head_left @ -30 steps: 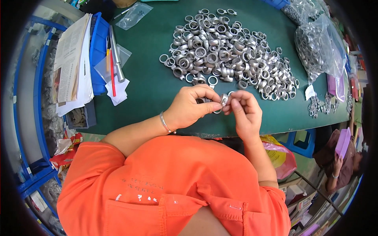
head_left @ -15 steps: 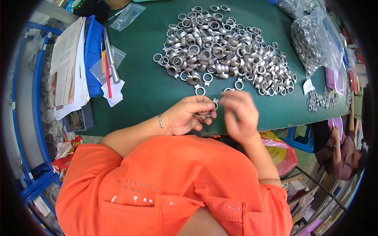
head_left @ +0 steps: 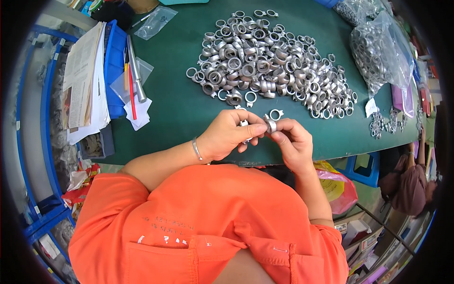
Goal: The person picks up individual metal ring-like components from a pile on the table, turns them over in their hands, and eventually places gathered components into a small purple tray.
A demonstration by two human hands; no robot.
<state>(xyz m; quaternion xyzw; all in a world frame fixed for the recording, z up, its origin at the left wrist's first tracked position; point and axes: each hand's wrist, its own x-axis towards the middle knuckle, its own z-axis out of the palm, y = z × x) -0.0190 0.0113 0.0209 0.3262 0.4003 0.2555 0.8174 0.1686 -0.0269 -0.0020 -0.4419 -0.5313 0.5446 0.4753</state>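
Here, on the near side of the ring pile (head_left: 265,61), left hand (head_left: 220,136) and right hand (head_left: 296,146), nearly closed, pinch one ring (head_left: 271,125) between them, likely for steadiness; more rings (head_left: 244,123) nestle in the left, seemingly for convenience.

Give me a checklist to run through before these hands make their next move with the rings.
1. Held ring steadied by both hands: ok; it sits at the fingertips of the left hand and right hand.
2. Further rings kept in the left hand: ok; some show at its fingers, but their number is unclear.
3. Loose ring apart from the ring pile: ok; it lies just beyond the right fingertips.
4. Metal rod out of the way: ok; it is beside the blue tray, well left of the hands.
5. Held ring free of flaws: cannot tell; too small.
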